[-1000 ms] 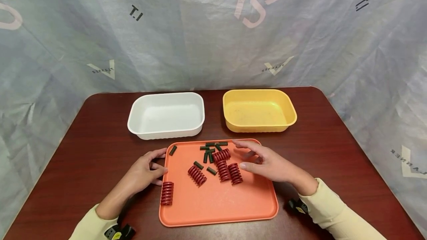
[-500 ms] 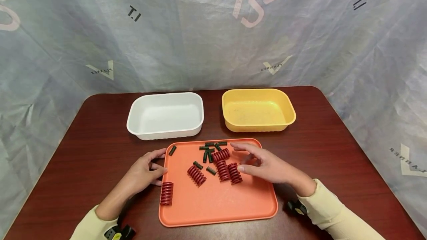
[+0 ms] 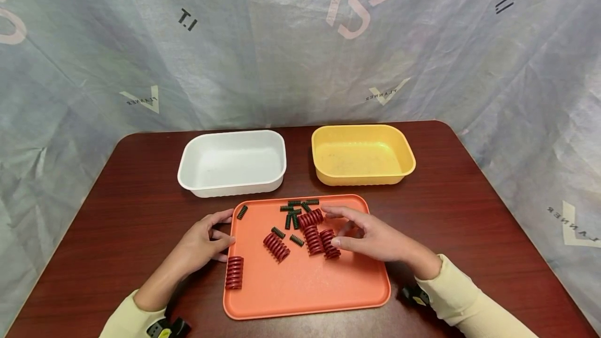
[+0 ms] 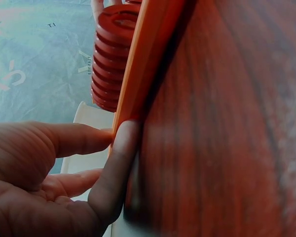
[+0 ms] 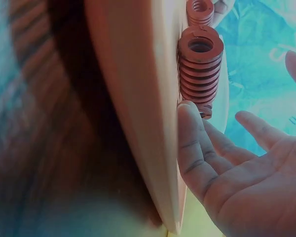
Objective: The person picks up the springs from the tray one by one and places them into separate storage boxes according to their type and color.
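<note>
An orange tray (image 3: 310, 288) bears several large red coil springs and several small dark green coil springs (image 3: 297, 240). My left hand (image 3: 199, 246) holds the tray's left rim; the left wrist view shows thumb and a finger pinching that edge. Just below this hand lies a red spring (image 3: 234, 273) along the rim. My right hand (image 3: 377, 236) reaches over the tray's right side, fingers spread and grasping nothing. Its thumb overlaps the rightmost red spring (image 3: 329, 245), while its forefinger extends beside the upper red spring (image 3: 312, 218). In the right wrist view, fingertips lie low by a red spring (image 5: 201, 74).
Behind the tray stand a white bin (image 3: 232, 189) on the left and a yellow bin (image 3: 363, 179) on the right. The dark red wooden table (image 3: 469, 213) has a grey printed curtain (image 3: 281, 67) along its back and sides.
My right hand has moved slightly left, its thumb now overlapping the rightmost red spring. The left hand stays at the tray's rim, and the springs lie as before.
</note>
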The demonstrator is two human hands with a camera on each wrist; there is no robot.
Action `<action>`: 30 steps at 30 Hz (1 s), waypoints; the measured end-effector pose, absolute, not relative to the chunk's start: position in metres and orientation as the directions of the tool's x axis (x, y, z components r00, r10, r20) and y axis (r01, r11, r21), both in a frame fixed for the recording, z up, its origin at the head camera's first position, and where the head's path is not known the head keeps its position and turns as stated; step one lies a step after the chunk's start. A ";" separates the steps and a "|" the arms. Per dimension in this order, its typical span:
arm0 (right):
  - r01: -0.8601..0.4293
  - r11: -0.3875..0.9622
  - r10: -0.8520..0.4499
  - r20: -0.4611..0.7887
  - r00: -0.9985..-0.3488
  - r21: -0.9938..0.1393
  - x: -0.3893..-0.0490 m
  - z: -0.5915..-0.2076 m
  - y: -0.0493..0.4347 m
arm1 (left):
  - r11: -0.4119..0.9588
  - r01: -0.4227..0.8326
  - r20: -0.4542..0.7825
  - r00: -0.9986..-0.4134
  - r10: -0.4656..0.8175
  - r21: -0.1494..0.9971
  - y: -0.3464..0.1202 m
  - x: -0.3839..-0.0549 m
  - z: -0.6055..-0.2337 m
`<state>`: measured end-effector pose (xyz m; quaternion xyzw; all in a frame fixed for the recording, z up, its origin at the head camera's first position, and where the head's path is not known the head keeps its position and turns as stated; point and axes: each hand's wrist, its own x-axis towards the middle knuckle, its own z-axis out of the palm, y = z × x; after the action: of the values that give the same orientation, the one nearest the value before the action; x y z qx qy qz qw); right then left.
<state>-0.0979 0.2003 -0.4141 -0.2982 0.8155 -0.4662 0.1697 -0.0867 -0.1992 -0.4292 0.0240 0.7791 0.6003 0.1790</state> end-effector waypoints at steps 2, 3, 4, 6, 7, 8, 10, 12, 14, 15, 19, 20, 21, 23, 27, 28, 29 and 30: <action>-0.328 0.382 -0.648 0.003 -0.761 -0.864 -0.097 -0.415 0.200 | 0.279 -0.177 -0.250 -0.935 0.252 0.944 -0.199 -0.087 -0.430; -0.328 0.377 -0.651 0.005 -0.759 -0.866 -0.097 -0.416 0.199 | 0.278 -0.176 -0.249 -0.935 0.252 0.944 -0.199 -0.087 -0.430; -0.326 0.372 -0.654 0.004 -0.757 -0.869 -0.097 -0.417 0.199 | 0.277 -0.175 -0.248 -0.935 0.252 0.945 -0.199 -0.087 -0.430; -0.319 0.361 -0.659 0.002 -0.752 -0.876 -0.097 -0.418 0.198 | 0.277 -0.173 -0.246 -0.935 0.254 0.945 -0.199 -0.087 -0.431; -0.314 0.357 -0.661 0.000 -0.751 -0.880 -0.096 -0.419 0.197 | 0.275 -0.172 -0.244 -0.935 0.256 0.946 -0.200 -0.087 -0.431; -0.310 0.353 -0.661 -0.001 -0.750 -0.883 -0.096 -0.419 0.196 | 0.275 -0.170 -0.243 -0.935 0.257 0.946 -0.200 -0.087 -0.431; -0.299 0.348 -0.659 -0.005 -0.753 -0.889 -0.095 -0.420 0.195 | 0.275 -0.168 -0.241 -0.936 0.258 0.947 -0.200 -0.087 -0.431; -0.289 0.347 -0.651 -0.008 -0.759 -0.892 -0.094 -0.421 0.194 | 0.279 -0.166 -0.240 -0.936 0.258 0.946 -0.200 -0.087 -0.431; -0.287 0.349 -0.644 -0.006 -0.765 -0.892 -0.093 -0.422 0.194 | 0.284 -0.165 -0.240 -0.937 0.255 0.944 -0.200 -0.087 -0.431; -0.286 0.348 -0.640 -0.003 -0.768 -0.893 -0.092 -0.423 0.193 | 0.287 -0.165 -0.241 -0.937 0.253 0.944 -0.200 -0.086 -0.431; -0.302 0.353 -0.626 0.016 -0.780 -0.886 -0.090 -0.425 0.192 | 0.296 -0.165 -0.243 -0.937 0.250 0.941 -0.199 -0.087 -0.432; -0.303 0.357 -0.621 0.018 -0.783 -0.884 -0.090 -0.426 0.192 | 0.296 -0.165 -0.243 -0.937 0.250 0.941 -0.199 -0.087 -0.432; -0.302 0.361 -0.616 0.018 -0.788 -0.882 -0.089 -0.426 0.192 | 0.296 -0.165 -0.243 -0.937 0.251 0.941 -0.199 -0.087 -0.432; -0.295 0.369 -0.604 0.013 -0.797 -0.881 -0.088 -0.427 0.191 | 0.296 -0.164 -0.242 -0.937 0.252 0.941 -0.199 -0.087 -0.431; -0.270 0.372 -0.587 0.000 -0.810 -0.888 -0.086 -0.429 0.189 | 0.295 -0.161 -0.239 -0.938 0.252 0.942 -0.198 -0.087 -0.431; -0.267 0.372 -0.584 -0.001 -0.812 -0.889 -0.085 -0.429 0.188 | 0.294 -0.161 -0.239 -0.938 0.252 0.942 -0.198 -0.086 -0.430; -0.265 0.372 -0.581 -0.001 -0.814 -0.890 -0.085 -0.430 0.187 | 0.293 -0.162 -0.239 -0.938 0.251 0.942 -0.198 -0.086 -0.430; -0.267 0.374 -0.578 0.002 -0.816 -0.888 -0.085 -0.430 0.187 | 0.293 -0.163 -0.240 -0.938 0.251 0.942 -0.198 -0.086 -0.430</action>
<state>-0.0851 0.1866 -0.4303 -0.2596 0.8137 -0.4958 0.1570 -0.0861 -0.1983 -0.4299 0.0281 0.7851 0.5937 0.1741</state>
